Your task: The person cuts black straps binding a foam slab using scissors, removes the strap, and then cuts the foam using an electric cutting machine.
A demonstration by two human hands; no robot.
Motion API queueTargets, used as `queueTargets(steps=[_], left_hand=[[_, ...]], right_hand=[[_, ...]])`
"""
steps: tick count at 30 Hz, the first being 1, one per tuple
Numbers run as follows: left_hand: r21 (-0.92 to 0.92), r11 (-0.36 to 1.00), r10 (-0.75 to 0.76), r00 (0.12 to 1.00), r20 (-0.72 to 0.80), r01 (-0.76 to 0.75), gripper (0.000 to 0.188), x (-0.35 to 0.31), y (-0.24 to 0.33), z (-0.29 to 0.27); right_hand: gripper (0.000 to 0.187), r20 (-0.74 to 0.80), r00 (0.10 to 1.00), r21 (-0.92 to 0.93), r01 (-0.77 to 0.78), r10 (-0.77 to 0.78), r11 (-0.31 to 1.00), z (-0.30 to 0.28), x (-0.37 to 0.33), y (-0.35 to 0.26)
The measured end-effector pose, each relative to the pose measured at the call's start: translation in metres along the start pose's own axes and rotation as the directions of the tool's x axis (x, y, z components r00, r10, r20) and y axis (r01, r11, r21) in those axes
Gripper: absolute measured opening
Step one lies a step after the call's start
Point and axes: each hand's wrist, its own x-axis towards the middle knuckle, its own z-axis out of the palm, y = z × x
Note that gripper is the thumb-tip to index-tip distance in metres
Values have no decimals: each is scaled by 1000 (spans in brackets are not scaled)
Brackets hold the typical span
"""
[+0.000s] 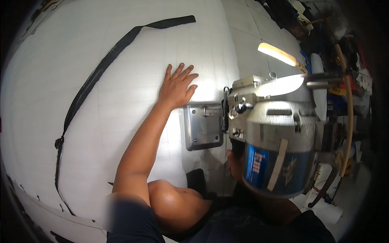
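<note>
My left hand (178,87) lies flat, fingers spread, on a broad white sheet (133,77) with faint lines. Close by its wrist is the metal base plate (204,135) of an electric cloth cutting machine (279,129). That machine has a silver housing and a rounded motor with a dark blue band, and stands at the sheet's right edge. My right hand (234,164) is closed at a dark handle on the machine's near side; the motor hides most of it. A long, narrow black fabric strip (95,77) curves across the sheet on the left, knotted near its lower part.
Pale floor tiles (247,24) show beyond the sheet's right edge. Along the far right are a curved wooden rod (345,109) and a jumble of dark and coloured cloth. A bright, pale blade-shaped piece (277,54) sticks out above the machine. My bent knee (168,200) rests near the sheet.
</note>
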Motion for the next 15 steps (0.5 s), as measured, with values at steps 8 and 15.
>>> queueTargets(steps=[8,15], left_hand=[[-81,996,32,998,60,-27,39,-2,-7,-12],[168,985,-51,998,29,45,57,-31,3,-38]], right_hand=[[31,297,931,-295,302,-213,906,-30,-35,-34],[33,220,889,-354,457,-402,816,-27,-28,-37]])
